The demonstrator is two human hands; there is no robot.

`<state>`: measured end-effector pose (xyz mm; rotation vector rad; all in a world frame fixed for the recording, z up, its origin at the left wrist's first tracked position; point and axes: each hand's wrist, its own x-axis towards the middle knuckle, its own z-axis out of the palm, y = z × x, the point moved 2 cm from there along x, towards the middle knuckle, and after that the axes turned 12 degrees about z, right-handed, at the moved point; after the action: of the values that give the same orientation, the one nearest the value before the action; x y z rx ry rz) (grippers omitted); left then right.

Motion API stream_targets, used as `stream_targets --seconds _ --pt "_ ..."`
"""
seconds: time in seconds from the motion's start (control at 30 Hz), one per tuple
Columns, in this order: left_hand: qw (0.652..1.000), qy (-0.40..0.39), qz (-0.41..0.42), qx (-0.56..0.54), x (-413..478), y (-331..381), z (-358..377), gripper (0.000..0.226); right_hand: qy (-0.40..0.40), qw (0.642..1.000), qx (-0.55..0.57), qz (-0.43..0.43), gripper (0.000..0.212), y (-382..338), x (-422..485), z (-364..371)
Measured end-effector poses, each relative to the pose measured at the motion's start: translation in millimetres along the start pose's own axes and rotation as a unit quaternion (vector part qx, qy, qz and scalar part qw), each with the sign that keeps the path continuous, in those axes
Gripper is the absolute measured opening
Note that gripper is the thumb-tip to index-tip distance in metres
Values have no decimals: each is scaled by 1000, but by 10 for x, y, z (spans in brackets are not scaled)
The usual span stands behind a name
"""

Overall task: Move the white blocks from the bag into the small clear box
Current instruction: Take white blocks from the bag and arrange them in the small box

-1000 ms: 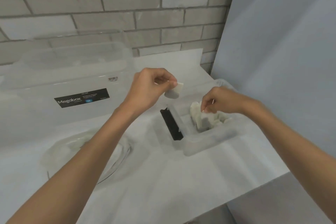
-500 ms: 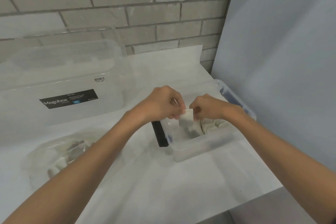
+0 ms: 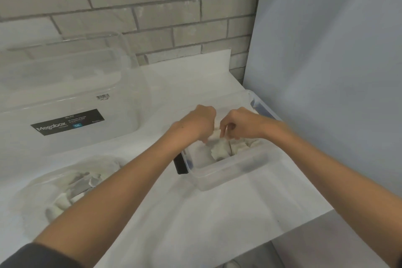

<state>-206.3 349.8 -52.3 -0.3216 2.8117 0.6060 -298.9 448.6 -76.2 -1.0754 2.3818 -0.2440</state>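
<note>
Head view, looking down on a white worktop (image 3: 217,224) set against a brick wall (image 3: 130,6). Both hands meet over the box (image 3: 230,172), a small clear one at centre right of the frame. It has a black latch (image 3: 180,164) on its left end. Left hand (image 3: 194,125): fingers curled downward, tips closed on a white block (image 3: 215,134) held just above the open top of the box. Right hand (image 3: 244,124): fingers likewise curled, tips closed on the same block from the opposite side. The block is thus pinched between the two hands and touches both; which hand bears more of it cannot be told. Directly beneath, inside the box, lie the boxed blocks (image 3: 219,151): one stands near the middle, and more are packed under the right hand towards the right end. Their count is unreadable through the blur. The bag (image 3: 32,198), of clear plastic, lies on the worktop at lower left of the frame, well apart from the box, with the left forearm crossing its right edge. The bagged blocks (image 3: 61,202) show white through its film. A large clear bin (image 3: 54,93) with a black "Megabox" label (image 3: 67,122) stands at upper left, behind the bag. A pale blue panel (image 3: 326,72) fills the right side of the frame.
</note>
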Motion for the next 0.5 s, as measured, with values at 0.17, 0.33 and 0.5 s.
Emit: stream_targets --seconds 0.17,0.33,0.5 --pt "1000 -16 -11 12 -52 2 -67 26 -30 997 -67 -10 15 -142 142 133" --pt "1000 2 -17 -13 -142 12 -155 24 -42 995 -94 7 30 -179 199 207" --pt "999 10 -7 -52 -231 -8 -235 15 -45 993 -110 5 24 -155 199 217"
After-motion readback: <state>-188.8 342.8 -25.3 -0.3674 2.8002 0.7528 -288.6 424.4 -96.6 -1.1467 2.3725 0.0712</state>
